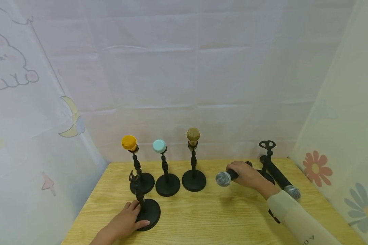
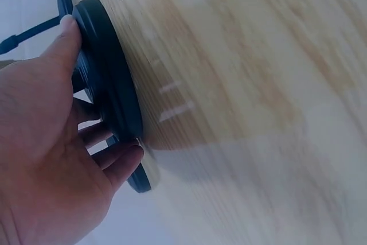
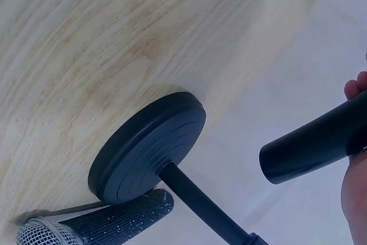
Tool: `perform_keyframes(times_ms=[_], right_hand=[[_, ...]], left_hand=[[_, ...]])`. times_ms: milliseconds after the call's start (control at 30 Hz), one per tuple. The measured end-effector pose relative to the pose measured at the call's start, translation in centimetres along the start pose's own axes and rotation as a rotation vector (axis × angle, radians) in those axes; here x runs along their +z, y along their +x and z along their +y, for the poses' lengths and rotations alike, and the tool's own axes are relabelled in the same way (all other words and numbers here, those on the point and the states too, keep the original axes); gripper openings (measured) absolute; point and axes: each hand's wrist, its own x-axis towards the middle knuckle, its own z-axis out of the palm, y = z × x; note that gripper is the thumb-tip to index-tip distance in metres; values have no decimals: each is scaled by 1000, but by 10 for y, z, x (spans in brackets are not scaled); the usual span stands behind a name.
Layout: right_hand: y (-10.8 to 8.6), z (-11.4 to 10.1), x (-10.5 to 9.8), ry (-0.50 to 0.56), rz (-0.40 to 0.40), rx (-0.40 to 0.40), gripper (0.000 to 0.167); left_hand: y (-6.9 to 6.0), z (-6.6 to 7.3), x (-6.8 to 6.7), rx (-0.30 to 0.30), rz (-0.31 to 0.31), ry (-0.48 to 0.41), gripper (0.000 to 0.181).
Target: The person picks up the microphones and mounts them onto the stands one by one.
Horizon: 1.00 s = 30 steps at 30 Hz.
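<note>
My left hand (image 1: pixel 122 221) grips the round base of a black microphone stand (image 1: pixel 153 215) at the near left. In the left wrist view the thumb and fingers (image 2: pixel 127 164) span that base (image 2: pixel 106 61); the stand's open clip (image 1: pixel 134 176) holds no microphone. At the right, my right hand (image 1: pixel 245 173) holds a black microphone (image 1: pixel 223 179) above the table, its silver mesh head pointing left. The right wrist view shows its black handle end (image 3: pixel 304 150) jutting from the hand. Behind the hand stands another black stand (image 1: pixel 267 153) with a bare clip.
Behind my left hand stand three black stands with an orange microphone (image 1: pixel 129 143), a mint microphone (image 1: pixel 159 146) and a gold microphone (image 1: pixel 193 134). Another black microphone (image 1: pixel 279 175) lies at the right. Cloth walls (image 1: pixel 184 75) enclose the wooden table (image 1: pixel 202 217). A dark object (image 1: pixel 274 216) is partly behind the sleeve.
</note>
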Motion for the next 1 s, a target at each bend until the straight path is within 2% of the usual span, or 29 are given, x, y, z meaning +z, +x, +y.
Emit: perform_keyframes(times_ms=[300, 567, 733, 1000], right_hand=[[2, 0, 1, -8, 68, -24, 39], [5, -8, 0, 64, 138, 17, 45], [9, -15, 1, 94, 182, 2, 50], [14, -25, 1, 124, 201, 11, 49]], left_hand=[[5, 18, 5, 78, -4, 0, 90], [11, 32, 8, 85, -2, 29, 89], [17, 40, 11, 82, -17, 54, 89], [28, 61, 14, 95, -27, 100, 90]])
